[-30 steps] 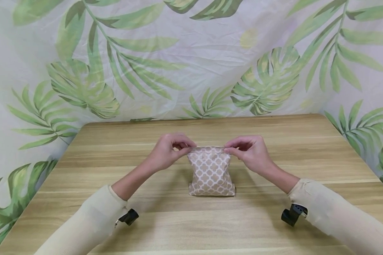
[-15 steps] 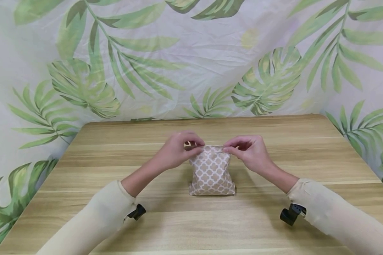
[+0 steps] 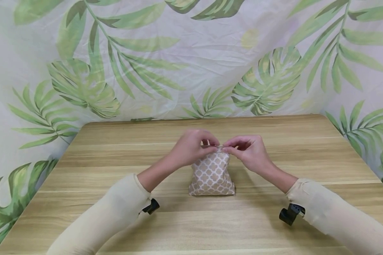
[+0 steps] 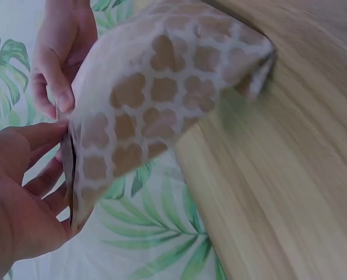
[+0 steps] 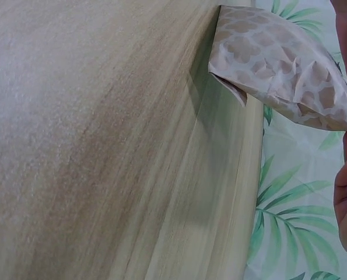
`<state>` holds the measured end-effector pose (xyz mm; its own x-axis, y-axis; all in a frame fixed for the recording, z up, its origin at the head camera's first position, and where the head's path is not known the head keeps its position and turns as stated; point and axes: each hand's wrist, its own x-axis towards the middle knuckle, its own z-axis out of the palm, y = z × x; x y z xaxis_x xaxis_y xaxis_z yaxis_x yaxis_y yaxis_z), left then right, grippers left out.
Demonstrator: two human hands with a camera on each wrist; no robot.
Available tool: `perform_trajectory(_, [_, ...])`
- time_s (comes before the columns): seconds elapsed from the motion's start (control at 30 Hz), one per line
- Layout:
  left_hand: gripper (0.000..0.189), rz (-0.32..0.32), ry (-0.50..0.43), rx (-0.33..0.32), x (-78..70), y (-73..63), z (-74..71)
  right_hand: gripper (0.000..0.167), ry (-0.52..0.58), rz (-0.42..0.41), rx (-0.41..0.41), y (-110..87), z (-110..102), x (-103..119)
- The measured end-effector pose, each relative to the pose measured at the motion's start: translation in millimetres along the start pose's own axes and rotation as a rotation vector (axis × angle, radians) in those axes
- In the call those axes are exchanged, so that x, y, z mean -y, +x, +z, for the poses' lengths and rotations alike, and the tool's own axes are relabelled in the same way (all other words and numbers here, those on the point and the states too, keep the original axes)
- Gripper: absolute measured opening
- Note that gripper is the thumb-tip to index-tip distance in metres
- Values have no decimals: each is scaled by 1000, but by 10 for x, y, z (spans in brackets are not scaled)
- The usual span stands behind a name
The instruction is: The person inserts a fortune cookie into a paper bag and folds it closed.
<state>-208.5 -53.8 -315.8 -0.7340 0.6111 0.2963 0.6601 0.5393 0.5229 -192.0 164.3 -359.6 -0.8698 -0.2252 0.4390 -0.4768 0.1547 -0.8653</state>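
Observation:
A small tan paper bag (image 3: 210, 173) with a white quatrefoil pattern stands upright on the wooden table, its top folded over into a narrow band. My left hand (image 3: 193, 147) pinches that folded edge near its middle, thumb in front and fingers behind. At the right end of the same edge, my right hand (image 3: 250, 152) pinches the fold, and the two hands nearly meet. The left wrist view shows the bag (image 4: 156, 87) from the side, with the thumb and fingers at its creased top. What the bag contains is hidden.
The wooden table (image 3: 191, 226) spreads around the bag on all sides. Behind it hangs a pale cloth (image 3: 210, 53) printed with green leaves. Dark wrist cameras (image 3: 151, 206) are strapped under both cream sleeves (image 3: 115, 209).
My left hand has slid rightward along the folded top edge, from the bag's left corner to near its middle. The right hand and the bag have stayed almost in place.

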Motion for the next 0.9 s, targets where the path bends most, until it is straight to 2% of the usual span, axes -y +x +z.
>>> perform_trajectory(0.23, [4, 0, 10, -10, -41, 41, 69, 6, 13, -15, 10, -4, 16, 11])
perform_trajectory(0.47, [5, 32, 48, -39, -6, -17, 85, 6, 32, -40, 13, -23, 16, -3])
perform_trajectory(0.7, [8, 10, 33, -36, 84, -96, 64, 3, 37, -54, 15, -45, 13, -5])
perform_trajectory(0.9, [11, -8, 30, -33, 123, -153, 35, 8, 57, -39, 18, -49, 26, -9])
